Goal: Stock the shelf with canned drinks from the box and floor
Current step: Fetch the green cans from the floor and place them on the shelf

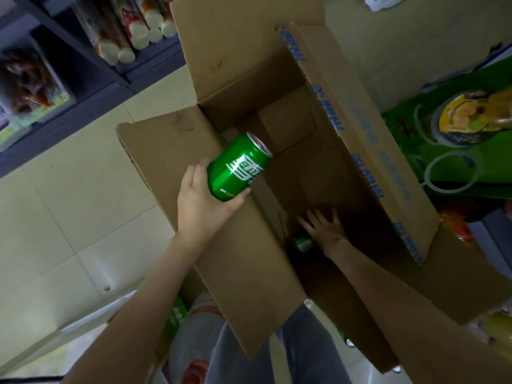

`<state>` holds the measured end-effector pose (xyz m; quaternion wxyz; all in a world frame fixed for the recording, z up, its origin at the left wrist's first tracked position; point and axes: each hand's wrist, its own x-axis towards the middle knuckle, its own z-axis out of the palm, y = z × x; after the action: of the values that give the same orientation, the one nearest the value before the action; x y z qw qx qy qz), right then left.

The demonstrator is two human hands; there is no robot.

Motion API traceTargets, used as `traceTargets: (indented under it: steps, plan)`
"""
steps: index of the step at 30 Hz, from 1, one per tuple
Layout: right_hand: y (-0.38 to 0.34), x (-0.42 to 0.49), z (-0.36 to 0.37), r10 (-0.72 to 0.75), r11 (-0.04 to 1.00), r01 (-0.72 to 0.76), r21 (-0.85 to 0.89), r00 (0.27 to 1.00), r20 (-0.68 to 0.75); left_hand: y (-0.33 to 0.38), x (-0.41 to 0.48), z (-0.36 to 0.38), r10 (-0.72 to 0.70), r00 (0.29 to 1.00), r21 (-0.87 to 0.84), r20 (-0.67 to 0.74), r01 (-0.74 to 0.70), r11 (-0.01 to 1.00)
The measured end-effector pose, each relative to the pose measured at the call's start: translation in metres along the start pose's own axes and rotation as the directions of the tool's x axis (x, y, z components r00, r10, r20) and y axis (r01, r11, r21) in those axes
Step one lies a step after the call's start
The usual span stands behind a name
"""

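Observation:
A large open cardboard box (243,79) stands on the floor in front of me. My left hand (203,206) grips a green drink can (239,167) by its base, above the box's left flap, the can's top pointing away. My right hand (322,227) is deep inside the box with fingers spread, near the bottom. Another green can (302,243) lies in the dark corner just left of that hand; I cannot tell whether the hand touches it.
A dark shelf (91,79) with packaged goods runs along the upper left. Green printed cartons (460,134) stand to the right of the box. Plastic bags (194,342) and more green cans (176,317) lie near my legs. Pale floor tiles (69,217) spread to the left.

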<state>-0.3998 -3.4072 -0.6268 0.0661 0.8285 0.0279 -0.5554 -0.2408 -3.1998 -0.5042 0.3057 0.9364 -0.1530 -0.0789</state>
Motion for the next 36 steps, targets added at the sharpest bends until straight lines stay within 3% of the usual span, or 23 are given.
traceTargets:
  steps: [4, 7, 9, 12, 15, 20, 24, 28, 33, 36]
  plan:
    - [-0.005, 0.019, -0.003, -0.108, 0.983, 0.114, -0.147, 0.993, 0.052, -0.008, -0.002, 0.005, -0.031, 1.000, -0.047, 0.002, 0.031, 0.998]
    - [-0.006, 0.033, 0.001, -0.142, 0.984, 0.142, -0.112, 0.990, 0.003, -0.014, -0.003, 0.007, -0.034, 0.999, -0.071, -0.014, 0.033, 0.997]
    - [-0.006, 0.037, 0.001, -0.116, 0.993, 0.115, -0.013, 0.990, -0.085, -0.015, -0.002, 0.007, -0.052, 0.998, -0.083, -0.020, 0.050, 0.995]
    - [-0.007, 0.022, -0.014, -0.014, 0.959, 0.050, 0.277, 0.991, -0.133, -0.012, -0.002, 0.005, -0.077, 0.997, -0.083, 0.007, 0.078, 0.994]
    - [-0.004, -0.011, -0.034, 0.099, 0.858, 0.017, 0.513, 0.975, -0.199, 0.001, -0.003, -0.002, -0.136, 0.990, -0.113, 0.047, 0.140, 0.984]
    - [0.012, -0.102, -0.053, 0.235, 0.675, 0.136, 0.725, 0.892, -0.386, 0.058, -0.007, -0.020, -0.203, 0.965, -0.358, 0.168, 0.252, 0.899]
    - [0.026, -0.209, -0.047, 0.371, 0.474, 0.275, 0.837, 0.799, -0.473, 0.123, -0.028, -0.036, -0.069, 0.925, -0.566, 0.375, 0.287, 0.773]
    - [0.037, -0.321, -0.004, 0.538, 0.361, 0.386, 0.849, 0.657, -0.528, 0.196, -0.084, -0.050, 0.155, 0.815, -0.756, 0.559, 0.424, 0.499]
    - [0.040, -0.442, 0.089, 0.727, 0.262, 0.464, 0.846, 0.482, -0.489, 0.288, -0.178, -0.053, 0.461, 0.635, -0.784, 0.619, 0.473, 0.402]
    - [0.037, -0.508, 0.146, 0.825, 0.210, 0.490, 0.846, 0.375, -0.422, 0.345, -0.238, -0.052, 0.555, 0.577, -0.799, 0.599, 0.474, 0.370]
